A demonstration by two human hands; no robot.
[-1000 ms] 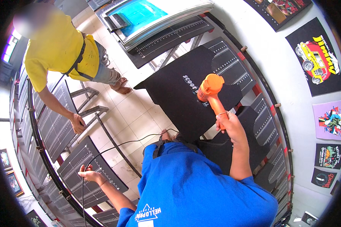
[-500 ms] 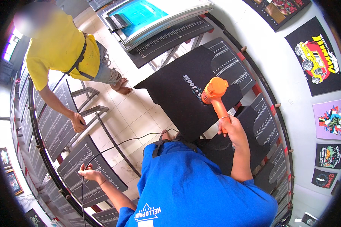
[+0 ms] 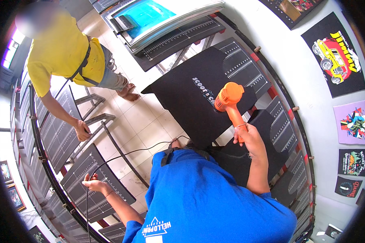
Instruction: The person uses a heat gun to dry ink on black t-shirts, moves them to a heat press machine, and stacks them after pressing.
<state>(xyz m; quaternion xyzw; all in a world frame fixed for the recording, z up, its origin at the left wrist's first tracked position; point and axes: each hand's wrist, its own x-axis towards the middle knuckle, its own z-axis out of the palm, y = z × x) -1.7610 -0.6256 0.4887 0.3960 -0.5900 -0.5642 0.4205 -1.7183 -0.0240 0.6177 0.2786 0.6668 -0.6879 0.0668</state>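
My right hand (image 3: 250,140) is wrapped round the handle of an orange heat gun (image 3: 231,97). The gun is held over a black T-shirt panel (image 3: 178,105) spread on a printing board, beside a small white and light blue print (image 3: 205,93). The gun's body hides part of the fabric, and whether its nozzle touches the cloth I cannot tell. Out to the left, my left hand (image 3: 95,184) has its fingers curled round a black cable (image 3: 123,155). That cable runs from my waist through the hand and down toward the lower edge.
Beyond the black fabric, a screen frame with blue mesh (image 3: 154,16) and a squeegee (image 3: 123,24) lies on a rack. A person in a yellow shirt (image 3: 63,52) stands at far left by the left row of boards (image 3: 61,125). More boards (image 3: 282,127) line the right side.
The whole view has shifted slightly, the boards and print sliding a little left. Both hands keep their grips, and the heat gun stays over the fabric.
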